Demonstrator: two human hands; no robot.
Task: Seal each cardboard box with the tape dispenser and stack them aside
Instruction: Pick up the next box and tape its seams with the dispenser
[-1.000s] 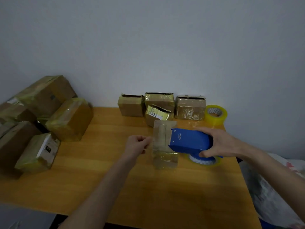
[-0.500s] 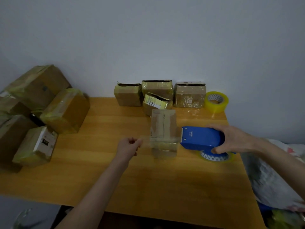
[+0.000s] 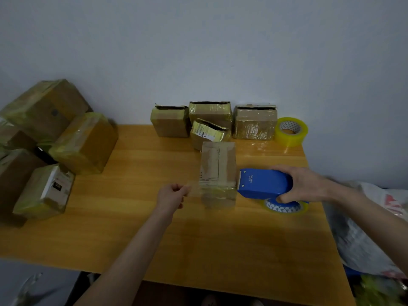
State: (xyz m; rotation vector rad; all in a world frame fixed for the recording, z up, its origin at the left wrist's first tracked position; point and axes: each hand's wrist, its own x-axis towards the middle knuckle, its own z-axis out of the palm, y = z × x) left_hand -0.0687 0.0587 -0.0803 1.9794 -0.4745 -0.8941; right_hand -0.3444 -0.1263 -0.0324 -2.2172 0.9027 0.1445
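1. Since a second ago the tape dispenser [image 3: 262,183] has come off the box top to its right side, and the left hand [image 3: 171,196] has drawn leftward.
2. Cardboard box [image 3: 217,171] stands mid-desk [image 3: 154,228], with a clear tape strip [image 3: 194,191] across its near end.
3. Left hand pinches the strip's free end, just left of the box.
4. Right hand [image 3: 302,184] grips the blue dispenser.
5. Four small boxes [image 3: 255,123] and a yellow tape roll [image 3: 291,131] line the wall; taped boxes [image 3: 84,142] are piled at the left.
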